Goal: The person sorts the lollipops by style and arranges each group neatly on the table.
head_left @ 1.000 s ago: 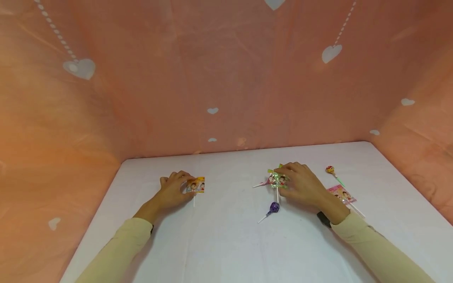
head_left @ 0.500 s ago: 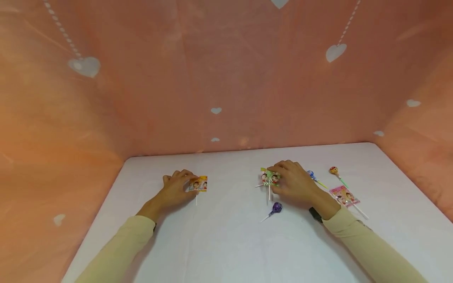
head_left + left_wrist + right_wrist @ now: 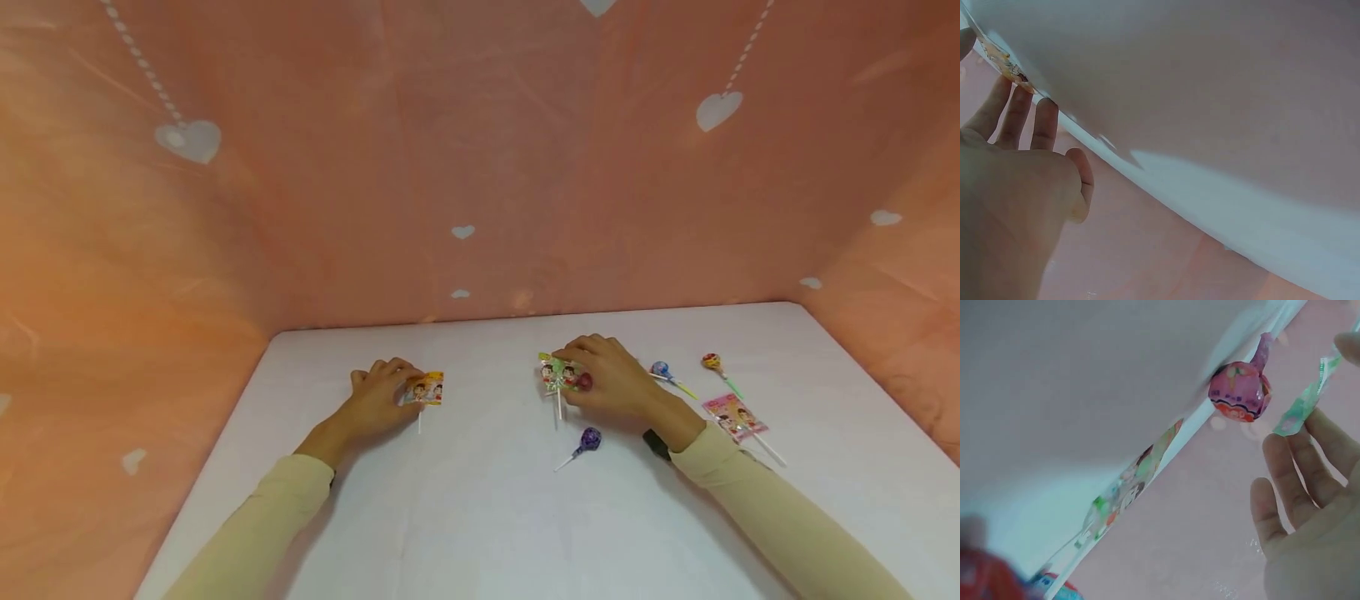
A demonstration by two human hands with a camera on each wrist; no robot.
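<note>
My left hand (image 3: pixel 401 392) rests on the white table (image 3: pixel 465 517) and pinches the left edge of an orange-wrapped flat lollipop (image 3: pixel 425 389); the left wrist view shows its fingers (image 3: pixel 1016 115) reaching the orange wrapper (image 3: pixel 1000 57). My right hand (image 3: pixel 573 375) pinches a green-wrapped flat lollipop (image 3: pixel 555 372), stick pointing toward me. A round pink lollipop (image 3: pixel 584 382) lies under its fingers. In the right wrist view the green wrapper (image 3: pixel 1300 409) sits at the fingers (image 3: pixel 1291 481), with the pink lollipop (image 3: pixel 1239 392) just beyond.
A purple lollipop (image 3: pixel 588 438) lies just in front of my right hand. To its right lie a blue lollipop (image 3: pixel 660 369), a yellow-red lollipop (image 3: pixel 711 362) and a pink flat-wrapped lollipop (image 3: pixel 733 417). Peach cloth walls (image 3: pixel 480 167) with white hearts close in the table on three sides.
My right hand has slid left with the green-wrapped lollipop, uncovering the blue lollipop behind it. The left hand has stayed on the orange-wrapped lollipop.
</note>
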